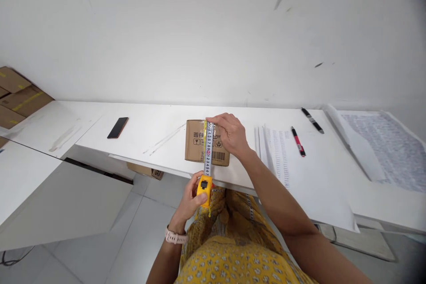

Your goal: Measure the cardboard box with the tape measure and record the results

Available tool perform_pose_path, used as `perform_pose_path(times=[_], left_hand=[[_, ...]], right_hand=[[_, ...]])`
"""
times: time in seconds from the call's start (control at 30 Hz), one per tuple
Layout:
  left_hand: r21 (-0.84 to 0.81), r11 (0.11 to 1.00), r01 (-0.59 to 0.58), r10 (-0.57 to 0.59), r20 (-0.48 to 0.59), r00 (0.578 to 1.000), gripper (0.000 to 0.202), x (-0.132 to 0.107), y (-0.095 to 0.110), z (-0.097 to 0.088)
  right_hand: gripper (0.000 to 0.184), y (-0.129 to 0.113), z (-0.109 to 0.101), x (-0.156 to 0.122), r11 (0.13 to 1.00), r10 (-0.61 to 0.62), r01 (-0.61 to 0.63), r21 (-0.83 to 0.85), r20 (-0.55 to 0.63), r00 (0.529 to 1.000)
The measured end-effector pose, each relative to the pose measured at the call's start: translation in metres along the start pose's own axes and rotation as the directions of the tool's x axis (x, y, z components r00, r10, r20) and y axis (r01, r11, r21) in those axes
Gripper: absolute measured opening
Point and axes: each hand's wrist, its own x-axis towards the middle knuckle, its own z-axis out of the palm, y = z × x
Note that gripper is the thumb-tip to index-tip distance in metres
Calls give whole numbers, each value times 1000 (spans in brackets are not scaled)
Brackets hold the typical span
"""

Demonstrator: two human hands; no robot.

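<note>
A small brown cardboard box (195, 153) with dark printing and a barcode lies on the white table (156, 137), near its front edge. Across its top runs the extended blade of a tape measure (204, 190). My left hand (190, 199) is wrapped round the yellow case, which hangs just off the table's edge, thumb on its front. At the far edge of the box, my right hand (233, 133) pinches the end of the blade between thumb and fingers. The exact grip on the tip is partly hidden.
A dark phone (117, 128) lies to the left. On the right are printed sheets (299, 177), a red marker (298, 141), a black pen (313, 120) and handwritten pages (396, 146). Cardboard boxes (23, 97) stand at far left. A white wall (199, 35) rises behind the table.
</note>
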Motion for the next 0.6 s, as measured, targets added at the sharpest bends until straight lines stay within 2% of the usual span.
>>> perform_pose_path(times=[0.17,0.3,0.37,0.43,0.53,0.6], left_hand=[[-23,1000,13,-13,-9,1000,71,0,-4,0],[-277,960,38,-22,61,998,72,-15,4,-7],[-361,932,-31,47,36,998,77,-29,14,-16],[-339,932,-128,114,-62,992,81,-42,26,-26],[-247,951,-188,147,-176,973,82,-54,36,-38],[-200,966,-165,131,-173,976,81,-56,36,-39]], right_hand=[[47,0,0,-1,1000,-8,8,-1,-13,1000],[44,-4,-3,-4,1000,2,-3,-10,-76,997],[42,-8,-1,-13,1000,5,-7,-14,-134,991],[39,-14,7,-27,1000,-11,8,-15,-152,988],[31,-24,31,-52,995,-101,102,19,-45,994],[29,-30,45,-64,981,-188,186,58,28,982]])
